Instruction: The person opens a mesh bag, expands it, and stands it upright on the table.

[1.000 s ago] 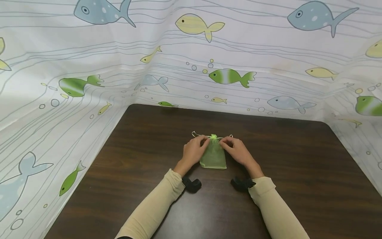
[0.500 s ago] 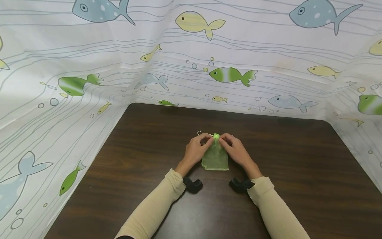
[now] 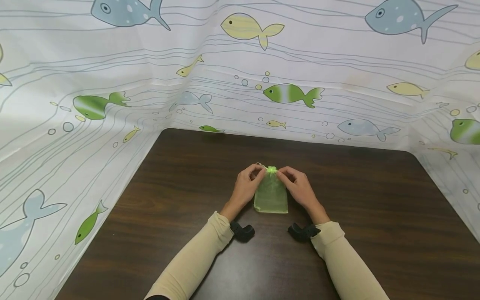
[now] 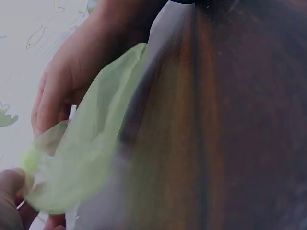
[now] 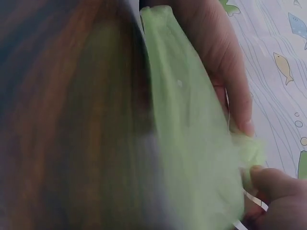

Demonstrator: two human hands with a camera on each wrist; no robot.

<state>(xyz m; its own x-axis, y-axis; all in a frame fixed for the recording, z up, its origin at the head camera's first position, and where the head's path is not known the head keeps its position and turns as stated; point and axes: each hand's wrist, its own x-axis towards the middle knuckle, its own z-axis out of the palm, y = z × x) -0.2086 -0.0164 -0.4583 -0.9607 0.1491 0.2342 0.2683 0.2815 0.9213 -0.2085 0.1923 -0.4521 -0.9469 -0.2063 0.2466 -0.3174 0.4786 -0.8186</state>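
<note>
A sheer light-green organza drawstring pouch [image 3: 271,198] hangs between the two hands in the head view, its neck gathered at the top. My left hand [image 3: 245,185] pinches the left side of that neck between thumb and fingers. On the opposite side, my right hand [image 3: 300,187] pinches the neck too, with the two sets of fingertips close together. A thin white drawstring [image 3: 259,163] loops out above the left fingers. In the left wrist view, the pouch body [image 4: 96,143] spreads below the gathered part. The right wrist view shows the puckered neck [image 5: 249,153] by the fingertips.
A dark wood-grain table [image 3: 180,183] lies under the hands. White fish-print cloth [image 3: 240,66] rises along its back and sides. Black wrist devices [image 3: 243,232] sit at the cuffs of both cream sleeves.
Both hands have come closer together at the pouch's neck, after holding the drawstring ends farther apart. The string end on the right no longer shows, and the left loop has shrunk toward the fingers.
</note>
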